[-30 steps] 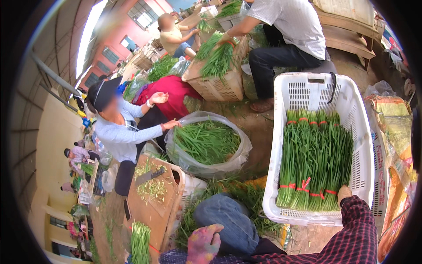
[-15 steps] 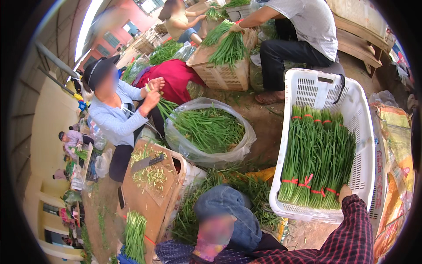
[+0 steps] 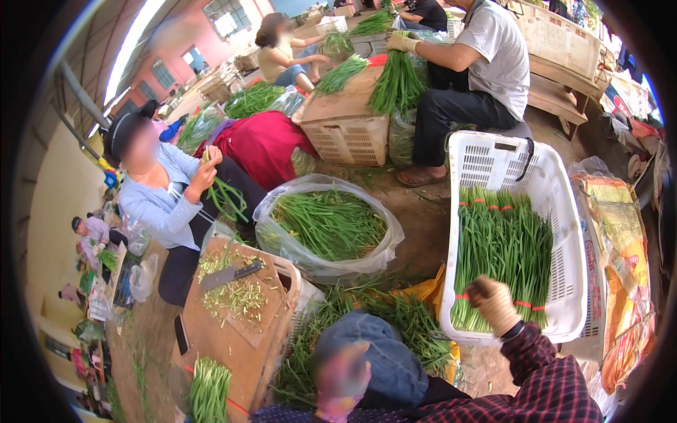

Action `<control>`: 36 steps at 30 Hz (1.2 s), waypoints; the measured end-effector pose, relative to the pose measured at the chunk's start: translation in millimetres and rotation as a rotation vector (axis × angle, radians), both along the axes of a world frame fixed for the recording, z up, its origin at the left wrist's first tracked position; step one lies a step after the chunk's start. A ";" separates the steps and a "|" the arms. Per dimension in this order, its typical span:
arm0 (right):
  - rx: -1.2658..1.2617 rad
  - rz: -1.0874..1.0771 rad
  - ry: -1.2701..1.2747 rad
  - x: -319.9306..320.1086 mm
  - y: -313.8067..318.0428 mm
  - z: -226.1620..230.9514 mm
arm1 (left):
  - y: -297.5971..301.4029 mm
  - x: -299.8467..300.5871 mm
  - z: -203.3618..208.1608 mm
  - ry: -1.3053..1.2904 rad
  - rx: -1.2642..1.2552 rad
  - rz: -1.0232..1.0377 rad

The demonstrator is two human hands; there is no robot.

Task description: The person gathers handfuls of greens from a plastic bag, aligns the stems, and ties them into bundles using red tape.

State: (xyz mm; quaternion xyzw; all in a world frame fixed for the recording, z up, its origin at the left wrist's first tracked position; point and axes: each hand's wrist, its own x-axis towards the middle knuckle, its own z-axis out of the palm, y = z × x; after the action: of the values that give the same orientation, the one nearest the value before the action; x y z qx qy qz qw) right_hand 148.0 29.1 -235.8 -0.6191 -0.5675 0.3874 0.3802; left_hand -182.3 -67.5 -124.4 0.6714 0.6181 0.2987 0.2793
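My right hand (image 3: 493,304), in a beige work glove, is over the near end of the white plastic crate (image 3: 575,282). Its fingers look curled in; whatever they may hold is hidden. Under and beside it, long green bundles of garlic chives (image 3: 504,236) lie side by side in the crate, bound with red bands near both ends. My left hand (image 3: 343,384), in pink floral fabric, is by my denim-covered knee (image 3: 377,359). A blur hides its fingers.
A board-topped crate with a cleaver (image 3: 229,276) and cut stem ends stands left of my knee, a chive bundle (image 3: 209,391) at its near edge. Beyond are a plastic-lined heap of greens (image 3: 328,222), a seated person (image 3: 159,190) with stems, and another (image 3: 486,63) holding a bunch.
My right hand has moved left and up from the near right corner bundle to over the tied ends. The view has shifted slightly. The person at left has lowered the stems.
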 end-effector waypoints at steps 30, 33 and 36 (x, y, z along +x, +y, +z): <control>0.060 0.561 -0.583 -119.9 20.7 47.1 | 133.2 35.3 -63.1 -0.215 0.027 -0.268; 0.079 0.661 -0.699 -127.3 54.2 49.6 | 164.0 36.6 -67.4 -0.440 -0.025 -0.184; 0.074 0.783 -0.814 -136.7 103.6 42.9 | 193.9 35.6 -92.9 -0.850 -0.222 -0.007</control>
State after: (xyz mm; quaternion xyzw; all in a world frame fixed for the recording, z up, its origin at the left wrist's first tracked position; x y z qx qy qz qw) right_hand 11.4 132.7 -192.9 -0.4481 -0.8689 0.2094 -0.0200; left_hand -146.7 126.5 -217.4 0.4570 0.4744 0.4791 0.5802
